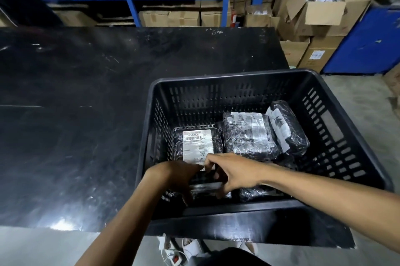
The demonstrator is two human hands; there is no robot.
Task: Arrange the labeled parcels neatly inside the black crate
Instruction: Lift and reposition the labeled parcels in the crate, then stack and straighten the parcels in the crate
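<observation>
Between the fingers of both hands we find the held parcel (205, 186), a dark film-wrapped packet low in the near-left corner of the black crate (238, 75). The left hand (179, 177) curls its fingers (186, 197) down round the packet's left end. The right hand (233, 174) bends its fingers (219, 191) over the packet's right end, so both hands grip it.

Just beyond the fingertips lies the labelled parcel (198, 146), flat, with its white label facing up. Beyond the right fingers and to their right rests the middle parcel (249, 136). Further right, the tilted parcel (287, 127) leans against it. Beneath the right wrist sits a dark parcel (257, 193).

We count two hands, one crate and five parcels. The crate stands on one black table (75, 114).

Only "310-BAL17" on the flat label is readable; the other labels blur under creased wrap. We cannot tell whether the held packet touches the labelled one. The crate's near wall hides the lower edge of the packets, and both forearms are cut off by the frame.
</observation>
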